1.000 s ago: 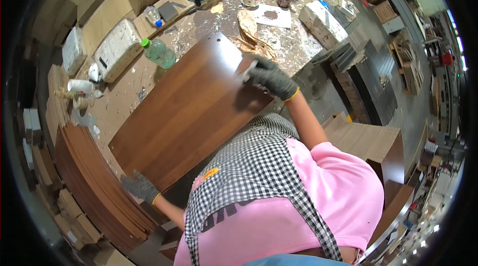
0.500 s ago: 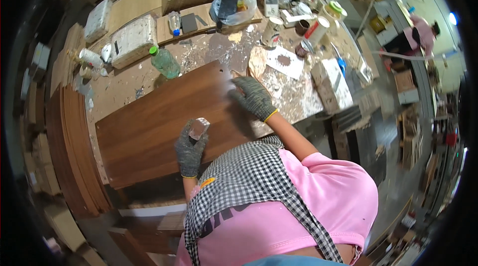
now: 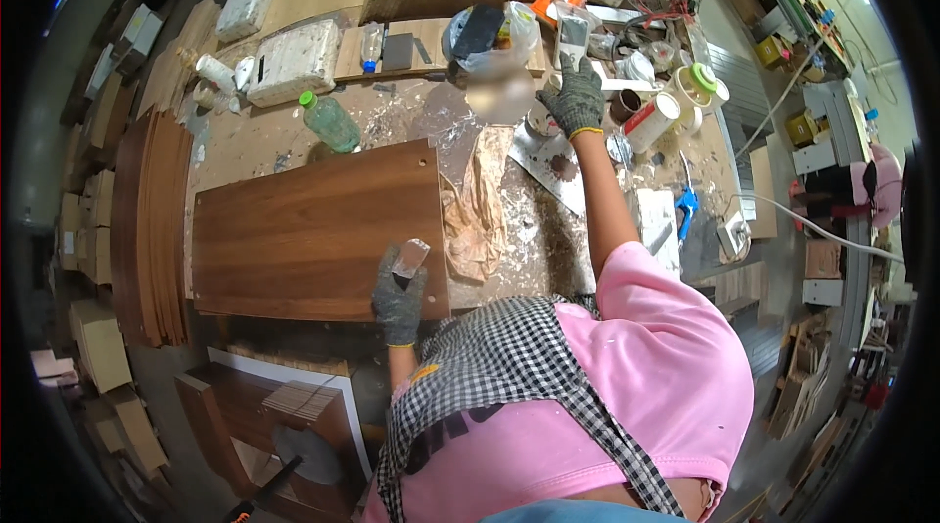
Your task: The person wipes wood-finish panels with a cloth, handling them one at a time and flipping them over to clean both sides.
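Observation:
My left hand (image 3: pixel 399 303), in a grey knit glove, is closed around a small brownish block (image 3: pixel 411 258) with pale edges. It rests at the near right part of a wood-grain panel (image 3: pixel 313 229), which has holes near its corners and lies on the worktable. My right hand (image 3: pixel 575 100), gloved alike, stretches across the table with fingers apart. Below it is a can (image 3: pixel 541 120), mostly covered by the hand; whether the fingers touch it is unclear. A stained white sheet (image 3: pixel 550 170) and a crumpled tan cloth (image 3: pixel 477 210) lie between the panel and my right arm.
Beyond the panel stands a green-capped bottle (image 3: pixel 331 121). A brown cup (image 3: pixel 624 106), a white-and-red canister (image 3: pixel 651 123) and a blue-handled tool (image 3: pixel 687 210) are on the right. Stacked brown panels (image 3: pixel 152 229) flank the table's left side. White wrapped blocks (image 3: pixel 294 63) sit at the back.
My right hand has left the panel's right end and reached forward to the can. The panel has turned straighter, exposing the cloth. My left hand still holds the block; the view has shifted.

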A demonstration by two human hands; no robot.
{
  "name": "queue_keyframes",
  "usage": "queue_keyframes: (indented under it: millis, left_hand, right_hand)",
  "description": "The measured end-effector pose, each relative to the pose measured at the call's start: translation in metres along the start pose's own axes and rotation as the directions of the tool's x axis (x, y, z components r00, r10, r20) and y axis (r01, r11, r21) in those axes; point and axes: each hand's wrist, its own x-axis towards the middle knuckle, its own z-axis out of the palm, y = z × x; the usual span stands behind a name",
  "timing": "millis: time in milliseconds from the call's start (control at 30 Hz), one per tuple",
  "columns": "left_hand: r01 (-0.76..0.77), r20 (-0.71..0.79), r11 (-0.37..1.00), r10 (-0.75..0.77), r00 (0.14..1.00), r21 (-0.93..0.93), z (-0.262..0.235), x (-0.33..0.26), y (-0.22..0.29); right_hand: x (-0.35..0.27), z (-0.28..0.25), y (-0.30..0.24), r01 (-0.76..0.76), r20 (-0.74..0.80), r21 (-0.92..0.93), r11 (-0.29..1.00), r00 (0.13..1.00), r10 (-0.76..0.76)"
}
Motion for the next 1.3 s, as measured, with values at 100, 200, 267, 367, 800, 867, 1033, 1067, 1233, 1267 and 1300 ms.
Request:
queue_keyframes:
  millis: [100, 200, 267, 367, 800, 867, 1033, 1067, 1233, 1267, 1300]
  left_hand:
    - [0.004, 0.024, 0.999, -0.004, 1.000, 0.035, 0.004, 0.004, 0.018]
    - [0.066, 0.014, 0.998, -0.066, 0.998, 0.023, 0.003, 0.002, 0.007]
    - [0.051, -0.041, 0.999, -0.051, 0.998, 0.012, 0.004, 0.002, 0.003]
    - [0.040, -0.111, 0.999, -0.044, 0.993, -0.034, 0.010, 0.000, -0.019]
    - [0.046, 0.022, 0.998, -0.045, 0.999, -0.034, 0.005, 0.016, 0.019]
    - [-0.045, 0.118, 0.998, 0.040, 0.992, 0.038, 0.008, 0.031, 0.030]
    - [-0.240, 0.209, 0.967, 0.217, 0.954, 0.091, 0.031, 0.081, 0.075]
    - [-0.237, 0.209, 0.968, 0.215, 0.954, 0.086, 0.039, 0.089, 0.077]
    - [-0.244, 0.182, 0.967, 0.252, 0.950, -0.068, 0.084, 0.116, 0.080]
    - [-0.199, 0.186, 0.970, 0.223, 0.957, -0.138, 0.090, 0.121, 0.080]
    - [-0.261, 0.218, 0.965, 0.262, 0.940, -0.034, 0.097, 0.128, 0.081]
  right_hand:
    - [0.023, 0.037, 0.031, -0.051, 0.345, 0.279, 0.959, 0.937, -0.051]
    - [0.021, -0.006, -0.004, -0.019, 0.317, 0.276, 0.961, 0.946, -0.072]
    - [0.015, -0.045, -0.041, 0.110, -0.015, 0.346, 0.932, 0.994, -0.112]
    - [0.007, -0.027, -0.081, 0.396, -0.237, 0.469, 0.790, 0.917, -0.319]
    - [0.008, 0.065, -0.004, 0.006, 0.038, 0.007, 1.000, 0.999, -0.006]
    - [0.015, 0.067, 0.036, 0.010, 0.432, -0.059, 0.998, 0.902, 0.017]
    - [0.007, 0.056, 0.047, -0.059, 0.337, 0.218, 0.974, 0.941, -0.018]
    - [0.003, 0.049, 0.048, -0.057, 0.338, 0.213, 0.975, 0.941, -0.019]
    - [-0.021, 0.009, 0.040, -0.215, 0.232, 0.396, 0.893, 0.964, 0.129]
    - [-0.028, 0.003, 0.038, -0.335, 0.235, 0.428, 0.840, 0.938, 0.255]
    - [-0.037, 0.003, 0.041, -0.397, 0.207, 0.456, 0.796, 0.918, 0.339]
